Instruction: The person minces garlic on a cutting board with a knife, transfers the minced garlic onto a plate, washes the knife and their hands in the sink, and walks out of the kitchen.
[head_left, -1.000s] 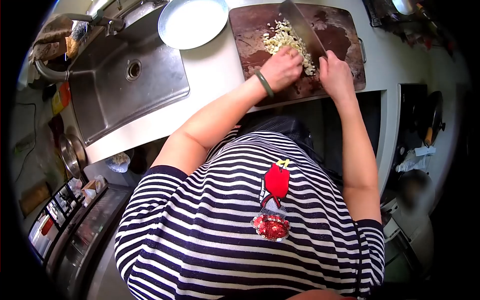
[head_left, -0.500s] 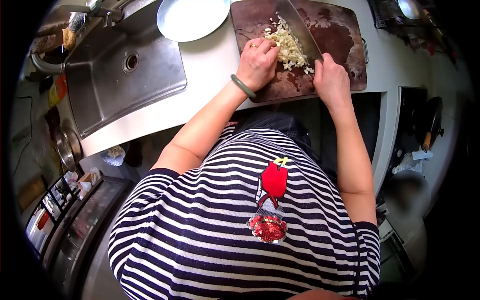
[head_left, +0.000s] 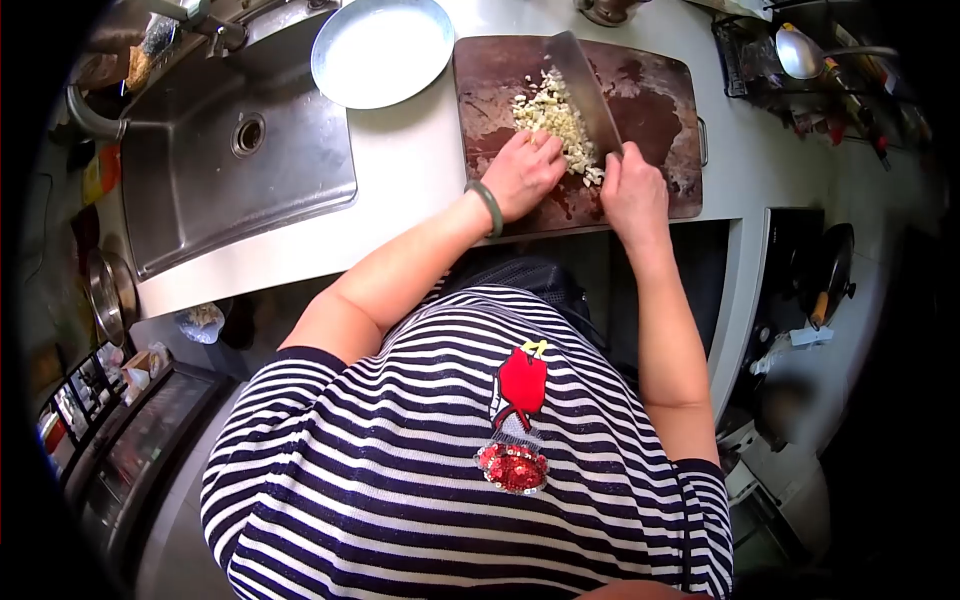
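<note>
A dark brown cutting board (head_left: 655,120) lies on the counter, with pale chopped pieces (head_left: 560,115) heaped on its left half. My right hand (head_left: 636,190) is closed round the handle of a broad cleaver (head_left: 590,95), whose blade stands along the right side of the heap. At the heap's lower left edge is my left hand (head_left: 523,175), fingers curled and bent down at the pieces. Whether anything is between those fingertips is hidden. A green bangle (head_left: 487,207) circles the left wrist.
Left of the board, a white plate (head_left: 382,50) sits near a steel sink (head_left: 240,190) with a faucet (head_left: 215,30). A black rack with a ladle (head_left: 798,52) stands at the upper right. A pan (head_left: 832,275) hangs or stands at the far right.
My left hand first moved left off the heap, then came back to its lower edge. The cleaver stays in my right hand beside the pieces. The whole view has shifted slightly.
</note>
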